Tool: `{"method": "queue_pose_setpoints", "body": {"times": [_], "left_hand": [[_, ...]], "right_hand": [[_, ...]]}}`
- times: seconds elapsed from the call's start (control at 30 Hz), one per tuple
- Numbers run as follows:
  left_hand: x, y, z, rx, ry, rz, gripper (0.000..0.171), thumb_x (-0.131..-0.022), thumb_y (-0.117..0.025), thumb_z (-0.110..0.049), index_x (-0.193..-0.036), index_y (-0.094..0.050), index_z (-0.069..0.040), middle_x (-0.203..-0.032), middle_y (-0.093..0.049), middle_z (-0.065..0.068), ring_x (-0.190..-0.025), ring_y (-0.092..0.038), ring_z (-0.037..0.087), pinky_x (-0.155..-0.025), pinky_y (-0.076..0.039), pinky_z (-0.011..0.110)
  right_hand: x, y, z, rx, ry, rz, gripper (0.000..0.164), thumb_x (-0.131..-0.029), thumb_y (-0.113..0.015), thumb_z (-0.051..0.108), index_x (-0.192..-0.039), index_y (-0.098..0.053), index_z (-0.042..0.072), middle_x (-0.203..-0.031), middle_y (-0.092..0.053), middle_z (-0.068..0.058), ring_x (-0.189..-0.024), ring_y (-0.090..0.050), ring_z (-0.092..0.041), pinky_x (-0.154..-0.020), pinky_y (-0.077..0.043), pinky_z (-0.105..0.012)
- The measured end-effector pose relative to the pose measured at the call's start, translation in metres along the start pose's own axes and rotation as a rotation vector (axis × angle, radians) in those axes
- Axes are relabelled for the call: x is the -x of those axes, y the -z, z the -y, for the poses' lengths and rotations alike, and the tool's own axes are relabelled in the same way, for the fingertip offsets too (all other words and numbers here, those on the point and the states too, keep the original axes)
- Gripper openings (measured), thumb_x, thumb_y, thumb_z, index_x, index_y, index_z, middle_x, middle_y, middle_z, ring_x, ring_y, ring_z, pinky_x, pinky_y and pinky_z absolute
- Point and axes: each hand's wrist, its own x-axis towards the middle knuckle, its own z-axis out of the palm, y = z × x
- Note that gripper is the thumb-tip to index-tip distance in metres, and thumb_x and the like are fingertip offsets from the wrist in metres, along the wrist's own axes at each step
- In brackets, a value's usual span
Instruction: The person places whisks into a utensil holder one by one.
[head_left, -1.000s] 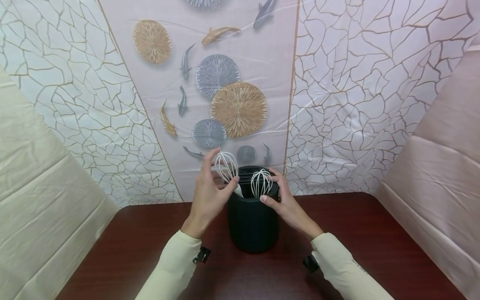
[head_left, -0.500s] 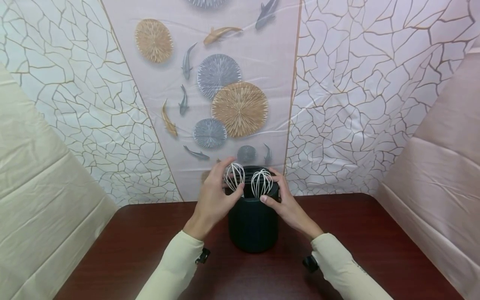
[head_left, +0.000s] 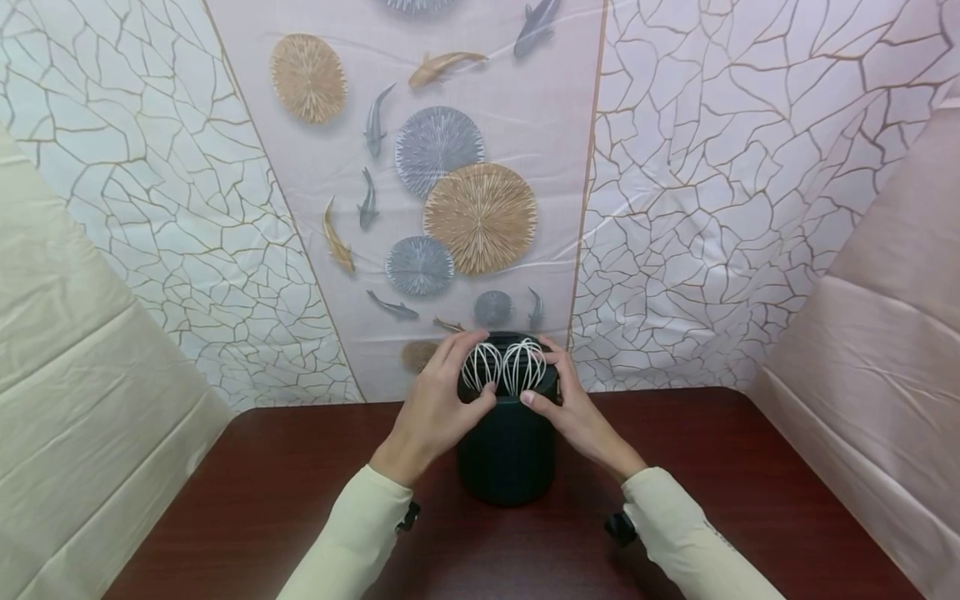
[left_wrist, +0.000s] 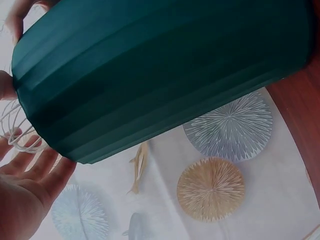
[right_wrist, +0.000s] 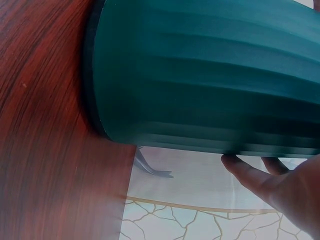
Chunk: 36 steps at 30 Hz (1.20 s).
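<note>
A dark green utensil holder with ribbed sides stands upright on the table. Two whisks with pale wire heads stick out of its top, a left whisk and a right whisk. My left hand holds the left whisk by its wires, thumb in front and fingers behind, low at the rim. In the left wrist view, fingers lie by the wires and the rim. My right hand grips the holder's right rim beside the right whisk, thumb at the front. Both whisk handles are hidden inside.
A dark red-brown wooden table carries the holder. Behind it hangs a patterned cloth with printed fish and discs. Plain pale cloth slopes along the left side, and similar cloth along the right.
My left hand has moved down and to the right, lowering the left whisk into the holder until its wire head sits level with the other. My right hand has stayed in place.
</note>
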Motion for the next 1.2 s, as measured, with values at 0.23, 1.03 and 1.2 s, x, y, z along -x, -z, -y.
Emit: {"method": "queue_pose_setpoints", "body": {"times": [0.23,1.03,1.2], "left_hand": [[0.0008,0.0007,0.0018,0.008,0.010,0.031,0.057,-0.098,-0.075,-0.020,-0.151,-0.056,-0.018,-0.148,-0.057,0.001,-0.132,-0.060,0.020,-0.110,-0.051,0.045],[0.0014,-0.0040,-0.0006,0.027,0.037,-0.004,0.070,-0.098,-0.078,-0.032,-0.159,-0.047,-0.019,-0.148,-0.057,0.007,-0.137,-0.057,0.025,-0.113,-0.048,0.048],[0.0060,-0.0057,0.0032,0.028,0.083,-0.023,0.070,-0.098,-0.076,-0.041,-0.158,-0.048,-0.019,-0.148,-0.056,0.008,-0.136,-0.055,0.028,-0.113,-0.047,0.052]], "right_hand": [[-0.0001,-0.0006,0.0004,-0.008,-0.004,0.002,0.056,-0.100,-0.067,0.028,-0.145,-0.039,0.012,-0.175,-0.014,-0.007,-0.159,-0.013,-0.038,-0.121,-0.017,-0.069],[-0.0031,-0.0011,0.0001,-0.008,0.012,0.004,0.056,-0.101,-0.065,0.026,-0.148,-0.038,0.014,-0.175,-0.014,-0.008,-0.158,-0.013,-0.037,-0.121,-0.018,-0.069],[-0.0002,-0.0003,0.0000,0.010,0.004,0.012,0.059,-0.102,-0.064,0.026,-0.152,-0.036,0.016,-0.175,-0.011,-0.008,-0.159,-0.013,-0.038,-0.120,-0.019,-0.071]]}}
